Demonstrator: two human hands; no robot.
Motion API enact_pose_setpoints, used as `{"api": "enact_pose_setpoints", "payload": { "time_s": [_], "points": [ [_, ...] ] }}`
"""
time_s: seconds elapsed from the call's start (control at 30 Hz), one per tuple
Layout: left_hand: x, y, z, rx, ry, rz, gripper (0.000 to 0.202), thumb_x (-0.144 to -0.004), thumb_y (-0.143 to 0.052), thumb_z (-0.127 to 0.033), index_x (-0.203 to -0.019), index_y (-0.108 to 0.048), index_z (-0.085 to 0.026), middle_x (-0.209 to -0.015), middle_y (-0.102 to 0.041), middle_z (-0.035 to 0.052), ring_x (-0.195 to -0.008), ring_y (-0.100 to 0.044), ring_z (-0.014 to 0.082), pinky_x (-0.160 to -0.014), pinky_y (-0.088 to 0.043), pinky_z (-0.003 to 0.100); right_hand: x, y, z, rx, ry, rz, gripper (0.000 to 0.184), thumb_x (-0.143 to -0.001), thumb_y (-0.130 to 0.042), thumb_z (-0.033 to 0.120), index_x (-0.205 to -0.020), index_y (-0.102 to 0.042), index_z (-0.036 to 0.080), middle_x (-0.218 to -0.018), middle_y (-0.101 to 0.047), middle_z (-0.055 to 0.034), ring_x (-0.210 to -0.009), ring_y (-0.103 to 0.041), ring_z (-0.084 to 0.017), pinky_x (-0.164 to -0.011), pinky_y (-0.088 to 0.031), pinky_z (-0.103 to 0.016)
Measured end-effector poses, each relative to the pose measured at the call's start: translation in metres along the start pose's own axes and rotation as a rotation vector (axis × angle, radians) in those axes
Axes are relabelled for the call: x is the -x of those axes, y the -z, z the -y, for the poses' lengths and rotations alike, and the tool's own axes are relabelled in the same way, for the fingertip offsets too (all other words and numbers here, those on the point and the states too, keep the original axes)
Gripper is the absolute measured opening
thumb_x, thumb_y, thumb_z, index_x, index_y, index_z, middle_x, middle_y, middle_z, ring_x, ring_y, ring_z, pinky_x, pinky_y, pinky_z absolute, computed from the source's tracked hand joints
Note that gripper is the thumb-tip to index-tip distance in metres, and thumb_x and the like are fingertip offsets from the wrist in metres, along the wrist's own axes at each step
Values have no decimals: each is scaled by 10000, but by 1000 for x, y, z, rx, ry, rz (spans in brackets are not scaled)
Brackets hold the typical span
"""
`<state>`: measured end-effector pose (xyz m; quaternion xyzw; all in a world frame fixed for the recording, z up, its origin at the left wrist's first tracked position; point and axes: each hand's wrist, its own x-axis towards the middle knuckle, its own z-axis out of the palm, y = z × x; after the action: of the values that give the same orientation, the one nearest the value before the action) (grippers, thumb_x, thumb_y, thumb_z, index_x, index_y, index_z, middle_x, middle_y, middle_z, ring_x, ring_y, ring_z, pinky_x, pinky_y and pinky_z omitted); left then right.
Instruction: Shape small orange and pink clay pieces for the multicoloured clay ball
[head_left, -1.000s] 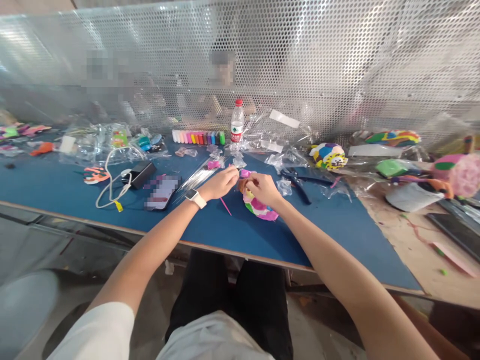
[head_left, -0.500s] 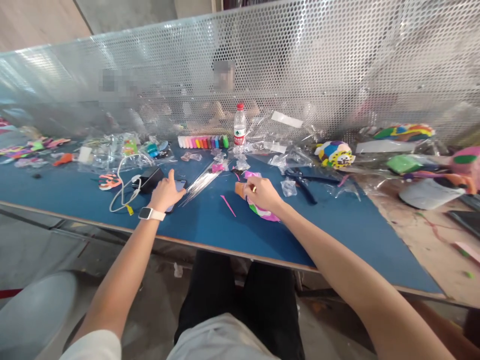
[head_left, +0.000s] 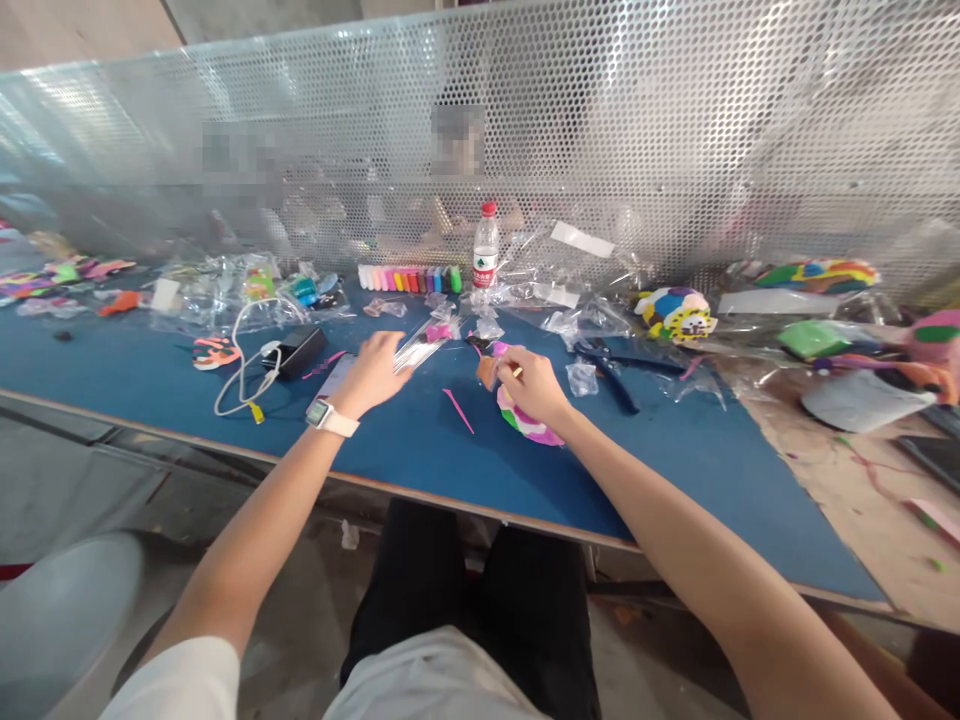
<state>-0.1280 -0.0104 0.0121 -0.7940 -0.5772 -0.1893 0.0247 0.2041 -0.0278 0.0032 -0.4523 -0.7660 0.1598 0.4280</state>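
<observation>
My right hand [head_left: 534,388] is closed around a multicoloured clay figure [head_left: 531,424] of pink, green and white that rests on the blue table [head_left: 420,450]. Its fingertips pinch a small orange piece [head_left: 487,372] at the figure's top. My left hand [head_left: 375,368], with a white watch on the wrist, lies further left with fingers stretched out. Its fingertips are at the near end of a bundle of thin clear rods [head_left: 418,350], and the hand covers part of a phone [head_left: 330,378]. A thin pink strip [head_left: 456,410] lies between the hands.
A black charger [head_left: 300,350] with white cable [head_left: 240,372] lies left. Behind are a row of coloured clay bars [head_left: 409,278], a water bottle [head_left: 485,248] and plastic wrappers. Black pliers [head_left: 611,378] and a lion clay figure [head_left: 675,315] sit right. People sit behind the perforated screen [head_left: 600,130].
My left hand left the clay figure, went left to the phone, then came back right to the clear rods. My right hand stayed on the figure.
</observation>
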Motion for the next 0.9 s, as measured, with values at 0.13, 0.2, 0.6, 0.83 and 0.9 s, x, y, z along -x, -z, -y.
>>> {"api": "enact_pose_setpoints", "payload": {
  "time_s": [0.13, 0.2, 0.6, 0.83, 0.9],
  "points": [
    [-43, -18, -65, 231, -557, 24, 812, -988, -784, -443, -1689, -410, -278, -1719, -517, 159, -1626, -492, 347, -1333, -452, 552, -3, 3, -5, -308, -71, -37, 172, -962, -540, 264, -800, -597, 246, -803, -739, -25, -692, -675, -196, -673, -549, -336],
    [-62, -26, -91, 262, -695, 35, 752, -1013, -783, -420, -1660, -440, -248, -1682, -558, 173, -1605, -523, 344, -1328, -458, 551, -6, 6, -11, -452, -101, -65, 166, -972, -567, 305, -820, -603, 252, -807, -731, -20, -700, -701, -199, -648, -593, -340],
    [-70, -62, -91, 382, -576, 25, 536, -1055, -756, -460, -1472, -564, -185, -1483, -683, 192, -1373, -707, 343, -1091, -603, 455, -7, 15, -21, -331, -160, 82, 310, -1011, -690, 488, -838, -651, 234, -774, -719, -14, -669, -661, -178, -656, -537, -328],
    [-63, -54, -98, 463, -576, 1, 481, -1109, -636, -538, -1416, -548, -178, -1386, -701, 194, -1236, -762, 351, -978, -603, 432, -10, 19, -4, -278, -117, 11, 241, -922, -650, 380, -741, -562, 248, -683, -624, 9, -609, -599, -161, -607, -497, -315],
    [-63, -55, -98, 478, -579, -19, 441, -1123, -617, -495, -1425, -535, -186, -1407, -687, 199, -1249, -757, 351, -974, -596, 428, -11, 22, -7, -184, -127, -7, 190, -890, -637, 341, -742, -561, 250, -705, -657, -8, -627, -607, -173, -611, -498, -326]
  ]
}}
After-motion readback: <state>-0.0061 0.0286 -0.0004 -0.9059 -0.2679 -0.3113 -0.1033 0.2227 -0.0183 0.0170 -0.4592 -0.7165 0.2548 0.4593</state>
